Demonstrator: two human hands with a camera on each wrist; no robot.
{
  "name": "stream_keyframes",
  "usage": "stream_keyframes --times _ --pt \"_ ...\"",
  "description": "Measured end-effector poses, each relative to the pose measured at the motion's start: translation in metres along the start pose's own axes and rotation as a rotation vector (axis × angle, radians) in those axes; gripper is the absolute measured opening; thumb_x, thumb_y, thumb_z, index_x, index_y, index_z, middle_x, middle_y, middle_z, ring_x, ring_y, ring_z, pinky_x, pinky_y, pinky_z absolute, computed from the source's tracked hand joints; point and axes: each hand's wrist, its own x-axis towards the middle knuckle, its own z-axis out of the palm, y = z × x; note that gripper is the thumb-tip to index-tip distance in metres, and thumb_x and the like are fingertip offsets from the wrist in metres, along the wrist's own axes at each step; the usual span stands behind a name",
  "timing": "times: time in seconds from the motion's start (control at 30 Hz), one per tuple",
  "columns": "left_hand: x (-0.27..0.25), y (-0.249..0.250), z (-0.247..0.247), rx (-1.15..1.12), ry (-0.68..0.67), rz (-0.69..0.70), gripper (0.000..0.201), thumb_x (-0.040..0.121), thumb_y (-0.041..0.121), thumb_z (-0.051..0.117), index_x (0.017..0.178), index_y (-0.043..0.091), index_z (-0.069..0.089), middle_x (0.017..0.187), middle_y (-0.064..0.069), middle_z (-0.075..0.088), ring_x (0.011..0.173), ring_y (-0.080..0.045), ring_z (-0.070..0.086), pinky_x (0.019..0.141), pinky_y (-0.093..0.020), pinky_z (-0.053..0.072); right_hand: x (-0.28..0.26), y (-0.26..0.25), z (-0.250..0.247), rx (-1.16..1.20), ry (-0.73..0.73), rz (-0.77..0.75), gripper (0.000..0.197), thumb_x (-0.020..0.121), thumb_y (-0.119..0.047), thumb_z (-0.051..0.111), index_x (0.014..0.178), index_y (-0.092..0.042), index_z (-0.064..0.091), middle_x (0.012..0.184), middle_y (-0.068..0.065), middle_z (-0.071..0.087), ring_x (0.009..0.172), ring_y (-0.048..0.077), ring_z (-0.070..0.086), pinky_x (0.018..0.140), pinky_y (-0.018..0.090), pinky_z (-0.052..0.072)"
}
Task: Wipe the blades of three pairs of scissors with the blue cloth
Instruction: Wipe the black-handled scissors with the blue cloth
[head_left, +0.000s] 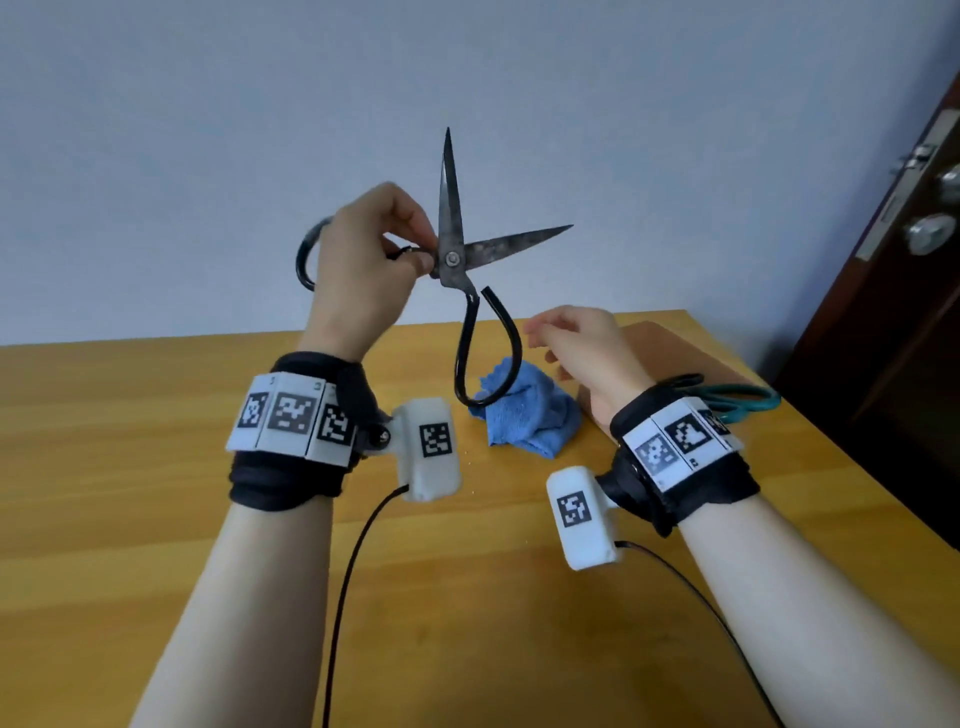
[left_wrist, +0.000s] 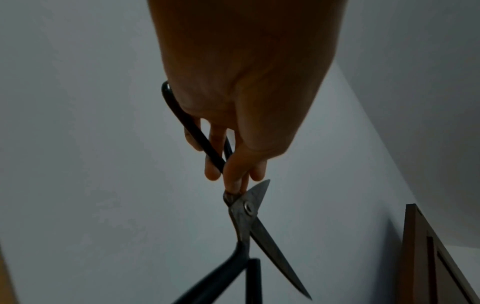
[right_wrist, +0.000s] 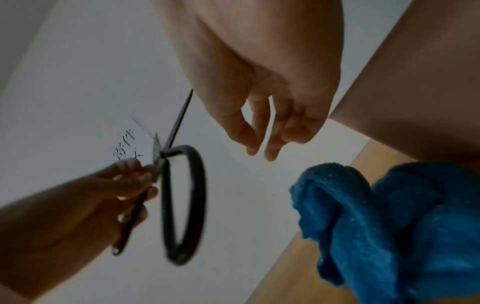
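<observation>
My left hand (head_left: 374, 260) holds large black-handled iron scissors (head_left: 454, 249) in the air above the table, fingers curled round one handle loop and pinching near the pivot (left_wrist: 248, 207). The rusty blades stand spread wide, one pointing up, one to the right. The free handle loop (right_wrist: 182, 205) hangs down. A crumpled blue cloth (head_left: 530, 410) lies on the table below the scissors. My right hand (head_left: 582, 348) hovers above the cloth (right_wrist: 389, 226), fingers loosely curled, holding nothing.
Teal-handled scissors (head_left: 737, 400) lie on the wooden table (head_left: 156, 426) behind my right wrist, partly hidden. A brown board (head_left: 654, 338) sits under them. A dark door (head_left: 893, 291) with a metal lock stands at the right. A plain wall is behind.
</observation>
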Motion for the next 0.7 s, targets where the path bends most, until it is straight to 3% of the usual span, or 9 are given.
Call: stream_keyframes --times 0.07,0.2,0.27,0.33,0.47,0.6,0.7 --pt "-0.004 0.003 0.008 -0.081 0.028 -0.076 0.025 0.078 -0.009 0.069 0.088 0.012 0.061 0.092 -0.004 0.074 0.076 -0.003 0.066 0.07 -0.024 0.052 -0.013 -0.008 -0.005 0.058 -0.03 0.008 0.02 0.094 -0.009 0.053 0.095 -0.006 0.073 0.091 0.004 0.068 0.07 0.013 0.052 0.059 0.025 0.041" --pt "-0.013 0.011 0.024 -0.238 0.125 -0.242 0.032 0.077 -0.009 0.07 0.079 0.021 0.058 0.089 -0.003 0.073 0.078 -0.012 0.066 0.072 -0.025 0.051 -0.035 -0.02 -0.011 0.291 -0.038 0.106 0.033 0.099 -0.015 0.042 0.082 -0.013 0.07 0.085 0.003 0.073 0.078 0.015 0.061 0.076 0.03 0.048" --pt "-0.021 0.015 0.03 -0.278 0.175 -0.309 0.032 0.079 -0.007 0.07 0.079 0.023 0.058 0.09 -0.003 0.073 0.081 -0.014 0.066 0.074 -0.028 0.049 -0.043 -0.025 -0.016 0.422 -0.02 0.135 0.033 0.098 -0.022 0.04 0.081 -0.014 0.067 0.08 0.003 0.073 0.077 0.018 0.062 0.076 0.033 0.049" --pt "-0.028 0.02 0.034 -0.327 0.189 -0.359 0.029 0.078 -0.004 0.07 0.081 0.023 0.058 0.087 -0.001 0.072 0.082 -0.016 0.065 0.075 -0.032 0.049 -0.049 -0.029 -0.02 0.477 -0.01 0.118 0.026 0.094 -0.025 0.049 0.076 -0.016 0.064 0.076 0.002 0.071 0.076 0.018 0.063 0.072 0.034 0.049" --pt "-0.04 0.032 0.039 -0.415 0.12 -0.397 0.018 0.077 0.009 0.068 0.084 0.024 0.061 0.081 0.001 0.07 0.08 -0.022 0.064 0.079 -0.04 0.052 -0.059 -0.031 -0.028 0.268 -0.008 -0.055 0.029 0.1 -0.033 0.055 0.074 -0.019 0.059 0.079 0.001 0.061 0.076 0.016 0.057 0.069 0.031 0.045" --pt "-0.05 0.04 0.035 -0.366 0.01 -0.357 0.021 0.091 0.003 0.064 0.098 0.022 0.064 0.111 -0.001 0.067 0.092 -0.025 0.07 0.081 -0.038 0.058 -0.067 -0.03 -0.045 0.223 0.019 -0.105 0.027 0.103 -0.029 0.051 0.083 -0.013 0.057 0.081 0.006 0.054 0.069 0.017 0.048 0.055 0.024 0.036" --pt "-0.056 0.042 0.022 -0.28 -0.084 -0.335 0.021 0.094 0.011 0.068 0.115 0.013 0.064 0.116 0.0 0.064 0.08 -0.022 0.075 0.079 -0.034 0.061 -0.074 -0.029 -0.058 0.225 -0.007 -0.14 0.025 0.104 -0.029 0.051 0.088 -0.011 0.058 0.08 0.003 0.056 0.068 0.012 0.052 0.054 0.017 0.041"
